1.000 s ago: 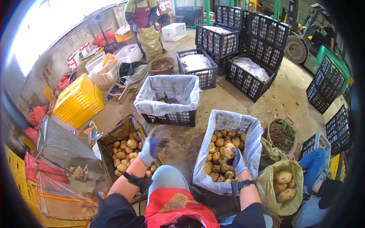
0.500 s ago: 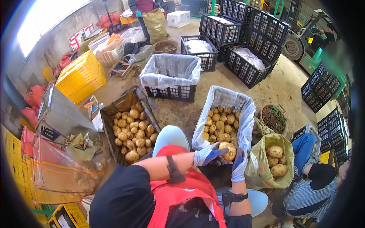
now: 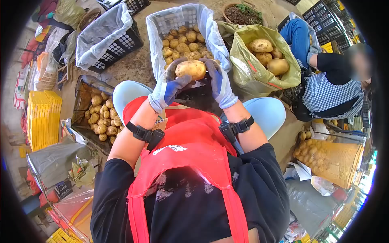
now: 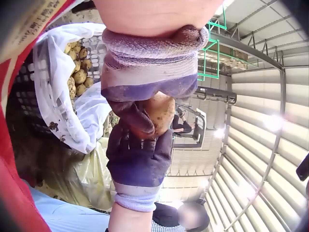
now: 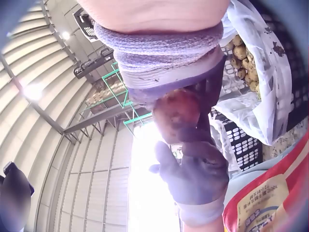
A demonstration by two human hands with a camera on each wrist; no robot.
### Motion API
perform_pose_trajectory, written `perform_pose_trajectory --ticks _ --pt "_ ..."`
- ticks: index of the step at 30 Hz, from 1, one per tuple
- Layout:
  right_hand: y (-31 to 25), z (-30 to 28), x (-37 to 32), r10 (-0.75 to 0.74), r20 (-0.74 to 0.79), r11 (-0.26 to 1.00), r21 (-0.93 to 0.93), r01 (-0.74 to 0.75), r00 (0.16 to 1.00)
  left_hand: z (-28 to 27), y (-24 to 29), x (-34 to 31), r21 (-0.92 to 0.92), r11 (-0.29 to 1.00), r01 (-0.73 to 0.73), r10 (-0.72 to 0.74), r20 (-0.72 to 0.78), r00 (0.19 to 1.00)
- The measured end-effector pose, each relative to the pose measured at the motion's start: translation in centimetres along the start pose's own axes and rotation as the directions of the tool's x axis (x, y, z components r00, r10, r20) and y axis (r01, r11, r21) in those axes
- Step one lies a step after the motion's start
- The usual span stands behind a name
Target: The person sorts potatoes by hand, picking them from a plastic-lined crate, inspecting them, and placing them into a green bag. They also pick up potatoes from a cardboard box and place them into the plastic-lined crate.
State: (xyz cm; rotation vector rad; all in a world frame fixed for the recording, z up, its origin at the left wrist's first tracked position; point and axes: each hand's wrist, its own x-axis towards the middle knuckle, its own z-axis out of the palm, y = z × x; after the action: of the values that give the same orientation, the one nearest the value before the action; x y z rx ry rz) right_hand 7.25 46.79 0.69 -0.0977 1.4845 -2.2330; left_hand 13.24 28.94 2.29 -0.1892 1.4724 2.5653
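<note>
Tan and soil-dusted: the big oval potato (image 3: 191,69) sits at upper centre of the head view, raised between both hands, just in front of the lined crate and clear of every container.
Left grip: the left hand (image 3: 168,87), in a grey-and-blue knit work glove, has its fingers curled round the potato's left end.
Right grip: the right hand (image 3: 221,83), in a matching glove, is curled over the right end.
Handling: a two-handed hold looks right for a thing this bulky. Palms cupped beneath and a slow roll between the fingertips would likely show all the skin, since the gloves cover much of it in both wrist views.
Close by: a white-lined black plastic crate (image 3: 154,32) of small potatoes lies just beyond. An olive-yellow woven sack (image 3: 251,69) holding larger potatoes is at upper right. A dark open crate (image 3: 83,97) of small potatoes is at left.
In the way: the wearer's red apron (image 3: 190,150) and knees lie directly below. A seated person in a checked shirt (image 3: 324,93) is close beside the sack.
</note>
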Motion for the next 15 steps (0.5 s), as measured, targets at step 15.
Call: perform_pose_trajectory --ticks 15 --pt "3.5 -1.5 10.2 0.091 0.050 0.794 -0.606 -0.042 0.995 -16.1 9.4 -2.5 0.364 0.848 -0.384 0.507 -0.353 0.786"
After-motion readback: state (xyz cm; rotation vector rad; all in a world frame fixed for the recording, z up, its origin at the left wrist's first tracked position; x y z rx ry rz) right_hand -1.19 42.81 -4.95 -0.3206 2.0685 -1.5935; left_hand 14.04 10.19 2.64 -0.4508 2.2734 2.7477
